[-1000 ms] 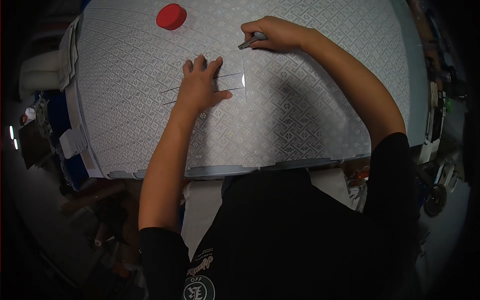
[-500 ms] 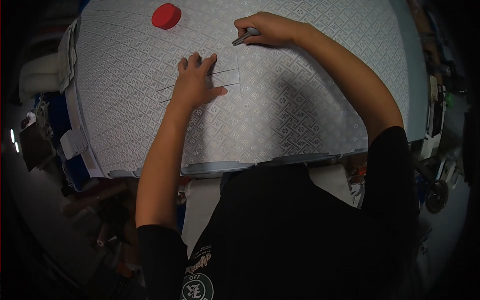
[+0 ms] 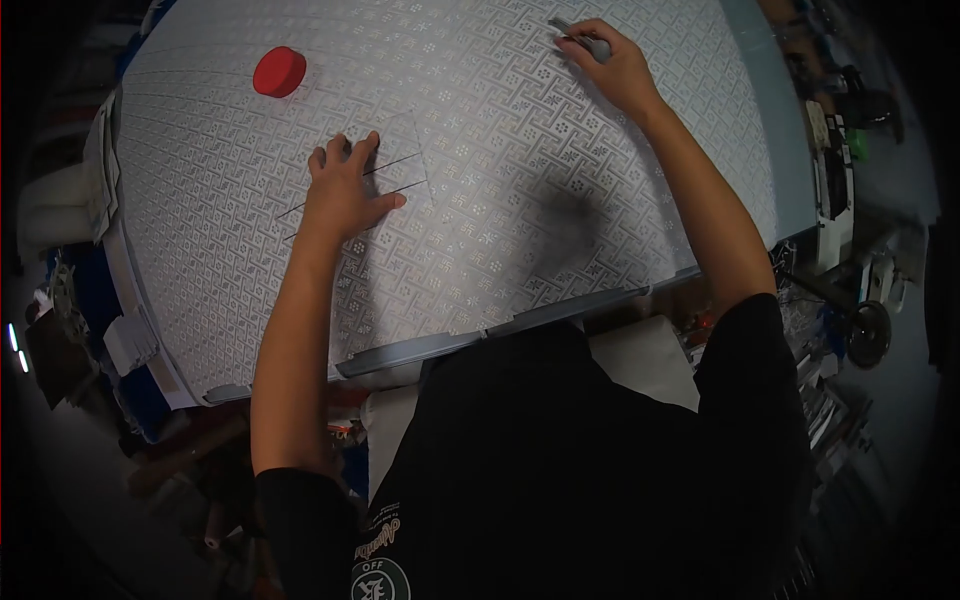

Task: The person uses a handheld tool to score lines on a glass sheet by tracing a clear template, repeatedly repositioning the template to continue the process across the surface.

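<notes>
Silver-grey patterned fabric [image 3: 450, 240] covers the table. My left hand [image 3: 345, 190] lies on it with the fingers spread, pressing on a clear, thin-edged piece [image 3: 405, 172] marked with two dark parallel lines. Away to the upper right, my right hand [image 3: 610, 65] is closed on a small metal tool [image 3: 572, 32], whose tip points up and left; its exact kind cannot be made out. A red round object [image 3: 279, 72] sits on the fabric above my left hand.
The table's near edge carries grey strips [image 3: 410, 352]. White folded material [image 3: 132, 340] is at the left side. A round dark object [image 3: 868, 332] and cluttered items are beyond the right edge.
My right hand has moved right with the tool, away from the clear piece. The view has shifted and turned, while my left hand keeps its place on the lined area.
</notes>
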Available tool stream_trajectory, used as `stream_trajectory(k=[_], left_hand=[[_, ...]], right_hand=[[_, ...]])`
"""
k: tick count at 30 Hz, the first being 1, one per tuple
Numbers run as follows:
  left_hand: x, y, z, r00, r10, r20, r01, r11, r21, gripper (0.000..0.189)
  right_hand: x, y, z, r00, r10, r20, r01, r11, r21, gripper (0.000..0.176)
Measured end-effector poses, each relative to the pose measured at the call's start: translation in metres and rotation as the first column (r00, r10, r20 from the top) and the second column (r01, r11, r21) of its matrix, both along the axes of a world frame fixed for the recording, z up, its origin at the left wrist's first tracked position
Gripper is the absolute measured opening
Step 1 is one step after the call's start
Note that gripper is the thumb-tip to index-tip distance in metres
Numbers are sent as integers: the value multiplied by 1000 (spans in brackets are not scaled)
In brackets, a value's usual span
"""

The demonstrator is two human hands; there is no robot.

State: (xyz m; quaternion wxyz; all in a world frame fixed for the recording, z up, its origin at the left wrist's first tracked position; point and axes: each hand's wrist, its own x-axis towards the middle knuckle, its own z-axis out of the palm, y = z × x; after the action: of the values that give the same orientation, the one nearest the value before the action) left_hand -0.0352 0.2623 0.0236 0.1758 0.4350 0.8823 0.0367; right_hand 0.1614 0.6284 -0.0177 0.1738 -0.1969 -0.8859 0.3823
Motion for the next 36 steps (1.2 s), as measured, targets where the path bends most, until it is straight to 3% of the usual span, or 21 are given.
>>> stream_trajectory(k=[1, 5, 7, 9, 11, 13, 15, 17, 18, 24, 33, 36], left_hand=[[0, 0, 1, 1000, 7, 12, -7, 1000, -14, 99], [-1, 0, 0, 999, 9, 31, -8, 999, -34, 100], [0, -2, 1, 999, 2, 33, -1, 999, -36, 100], [-1, 0, -1, 999, 4, 34, -3, 999, -33, 101], [-2, -2, -4, 1000, -8, 14, 8, 1000, -24, 102], [0, -1, -1, 1000, -3, 28, 4, 999, -40, 102], [-2, 0, 0, 999, 0, 35, 1, 999, -46, 103], [-4, -3, -6, 1000, -13, 18, 14, 999, -34, 104], [-4, -2, -6, 1000, -24, 16, 25, 999, -31, 104], [-3, -1, -4, 1000, -5, 6, 5, 997, -75, 105], [-5, -2, -8, 999, -33, 11, 34, 999, -37, 104], [-7, -7, -8, 999, -25, -19, 24, 997, -67, 104]], right_hand=[[22, -5, 5, 987, -155, 34, 156, 987, -36, 30], [92, -23, -13, 959, -284, 18, 281, 956, 81, 38], [117, -42, -12, 912, -353, 206, 363, 932, -9, 42], [131, -65, -20, 942, -330, 60, 326, 943, 61, 42], [136, -85, -20, 936, -345, 75, 345, 939, 9, 44], [138, -103, -24, 961, -277, 6, 274, 956, 108, 45], [137, -117, -27, 955, -295, 16, 294, 955, 48, 46], [136, -125, -40, 977, -214, -18, 213, 952, 220, 47], [135, -129, -38, 974, -225, -20, 224, 949, 223, 47], [136, -129, -38, 980, -193, -56, 201, 959, 200, 46], [132, -125, -36, 979, -202, 34, 194, 967, 166, 50], [120, -121, -33, 986, -167, 28, 166, 985, 51, 51]])
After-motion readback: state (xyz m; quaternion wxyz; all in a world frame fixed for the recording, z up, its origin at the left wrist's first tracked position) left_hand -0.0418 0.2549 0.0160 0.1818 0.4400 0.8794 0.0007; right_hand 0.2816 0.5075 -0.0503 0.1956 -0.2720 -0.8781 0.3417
